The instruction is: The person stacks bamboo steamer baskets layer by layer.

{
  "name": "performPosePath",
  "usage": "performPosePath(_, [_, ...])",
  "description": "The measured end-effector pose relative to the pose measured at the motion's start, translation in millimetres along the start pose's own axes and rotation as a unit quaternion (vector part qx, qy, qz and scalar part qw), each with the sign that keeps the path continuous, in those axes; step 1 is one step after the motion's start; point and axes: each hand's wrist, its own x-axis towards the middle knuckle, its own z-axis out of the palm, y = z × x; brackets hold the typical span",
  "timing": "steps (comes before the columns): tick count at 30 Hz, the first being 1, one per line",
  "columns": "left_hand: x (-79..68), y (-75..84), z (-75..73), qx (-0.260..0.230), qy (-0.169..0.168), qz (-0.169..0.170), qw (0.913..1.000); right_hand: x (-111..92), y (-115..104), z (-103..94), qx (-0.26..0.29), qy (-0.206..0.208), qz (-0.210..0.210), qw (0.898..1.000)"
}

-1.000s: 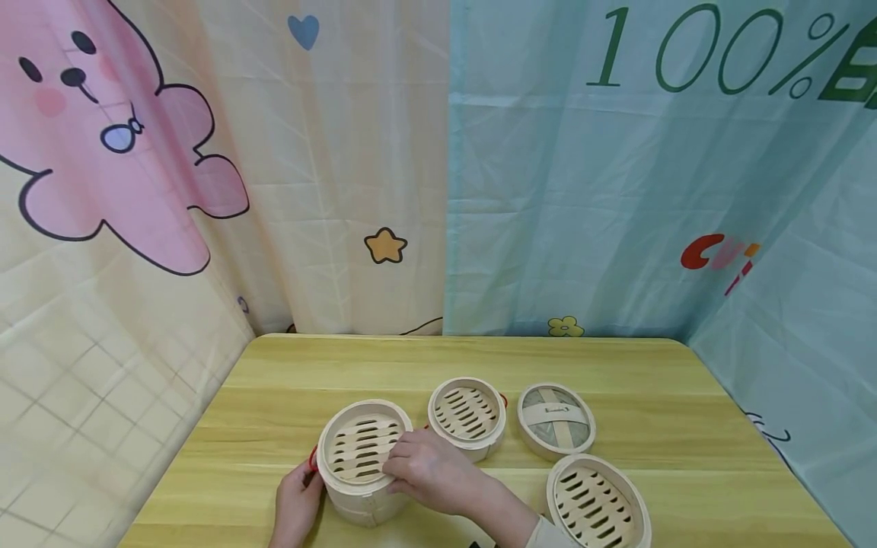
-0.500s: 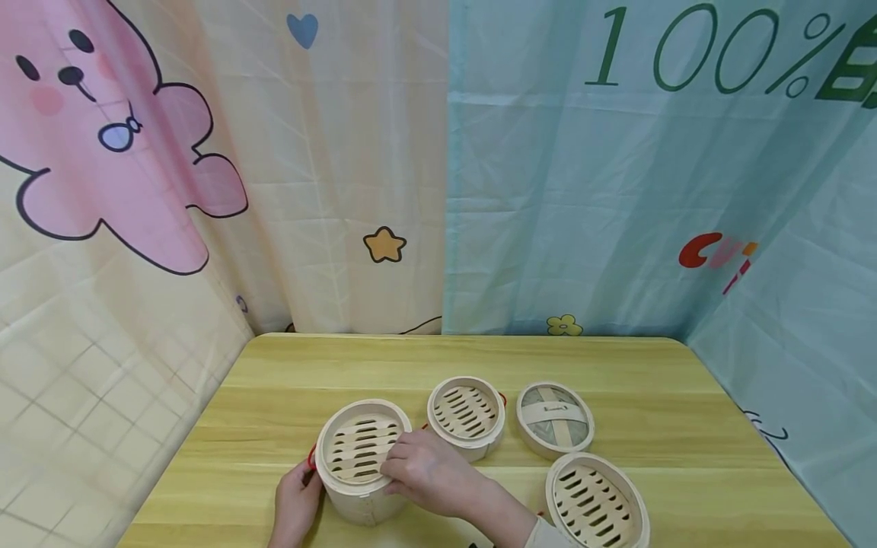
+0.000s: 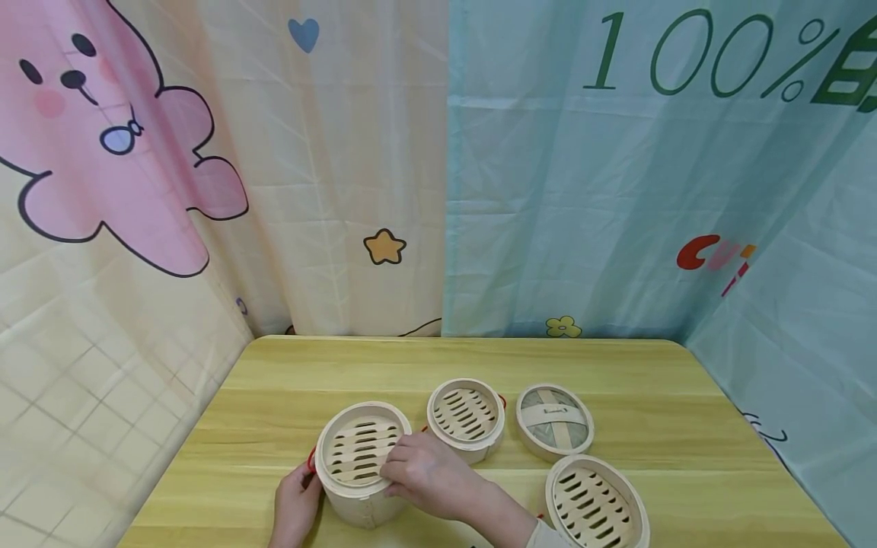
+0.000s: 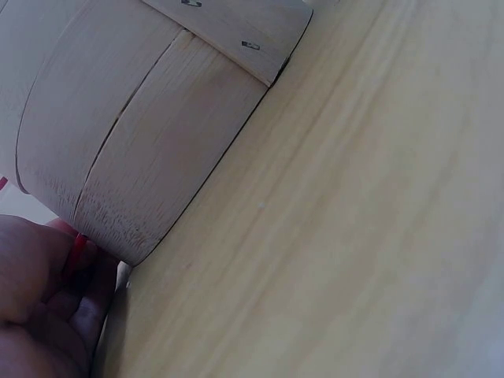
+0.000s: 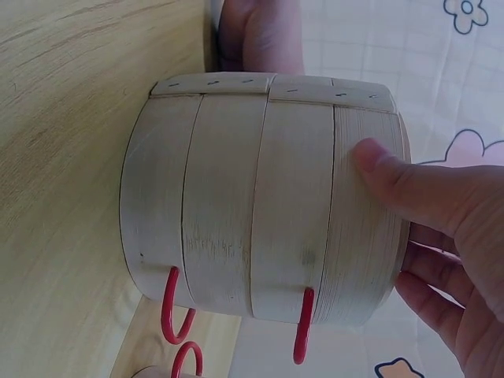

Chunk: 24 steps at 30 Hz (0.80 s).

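A two-tier stack of bamboo steamer baskets (image 3: 366, 506) stands upright at the front left, its slatted floor showing from above. My right hand (image 3: 434, 476) pinches the right rim of the upper tier; in the right wrist view the thumb (image 5: 374, 157) presses the outer wall and the other fingers go over the rim. On the stack's left side my left hand (image 3: 294, 506) holds low by the wall. Its fingers (image 4: 87, 295) curl about a red loop handle (image 4: 76, 256) of the lower tier, close to the table. Two more red loops hang on the side seen by the right wrist camera.
Behind and right of the stack stands a smaller bamboo steamer (image 3: 466, 418) with red loops. A round bamboo lid (image 3: 556, 413) with a paper band lies to its right. Another slatted steamer basket (image 3: 597, 506) sits at the front right. Printed curtains (image 3: 384, 152) enclose the wooden table (image 3: 274, 380).
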Motion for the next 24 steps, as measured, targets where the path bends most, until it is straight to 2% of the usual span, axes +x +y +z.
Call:
performPosePath(10, [0.1,-0.9,0.4,0.001,-0.003,-0.02,0.9998,0.0,-0.5,0.0,0.005,-0.003,0.003,1.0])
performPosePath(17, [0.3,-1.0,-1.0,0.007,0.001,-0.008,0.9999,-0.3,0.3,0.0,0.012,-0.002,0.003,1.0])
performPosePath(24, [0.5,-0.7,-1.9,0.013,-0.01,-0.017,0.9997,-0.1,-0.8,0.4,0.006,0.002,0.0,1.0])
